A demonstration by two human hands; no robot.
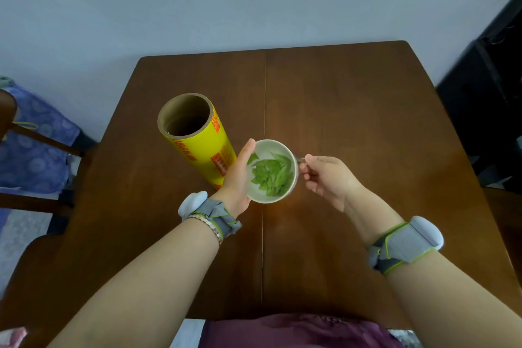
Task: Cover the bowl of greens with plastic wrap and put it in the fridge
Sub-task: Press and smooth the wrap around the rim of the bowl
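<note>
A small white bowl (264, 198) with green leaves (272, 175) sits near the middle of the brown wooden table (353, 110). My left hand (238, 175) cups the bowl's left side, thumb up along the rim. My right hand (327, 178) is at the bowl's right rim, its fingertips pinched on a small piece of clear plastic wrap (300, 160) there. How far the wrap reaches over the bowl is hard to tell. A yellow roll of plastic wrap (203, 147) with red print stands upright just left of the bowl, right behind my left hand.
A wooden chair with blue patterned cloth (42, 150) stands off the table's left edge. Dark furniture (491, 110) is at the right. A pale wall runs behind the table's far edge. No fridge is in view.
</note>
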